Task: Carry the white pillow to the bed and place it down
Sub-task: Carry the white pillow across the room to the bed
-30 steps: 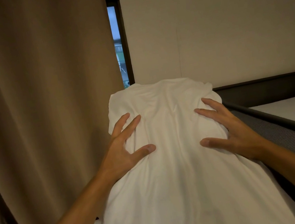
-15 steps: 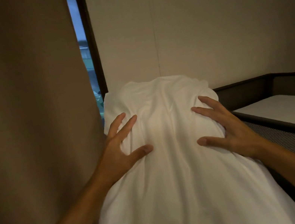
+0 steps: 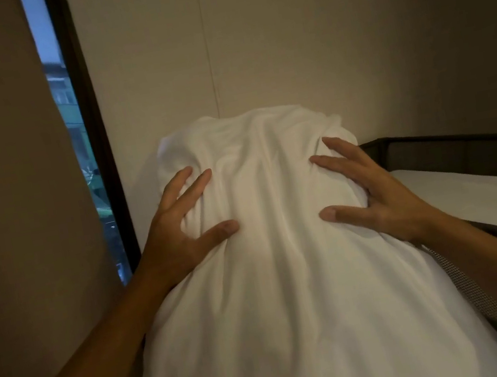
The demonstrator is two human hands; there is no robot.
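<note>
A tan curtain (image 3: 9, 197) hangs at far left, with a strip of window (image 3: 70, 126) beside it. The left hand (image 3: 178, 230) presses its spread fingers (image 3: 193, 186) into the white pillow (image 3: 277, 283) — soft, light and bulky, judging by how the fabric creases — and the right hand (image 3: 381, 198) mirrors it, so the pillow is clasped between both palms, held up at chest height. Gripping its sides suits it best. The bed (image 3: 487, 196) lies at right, near.
</note>
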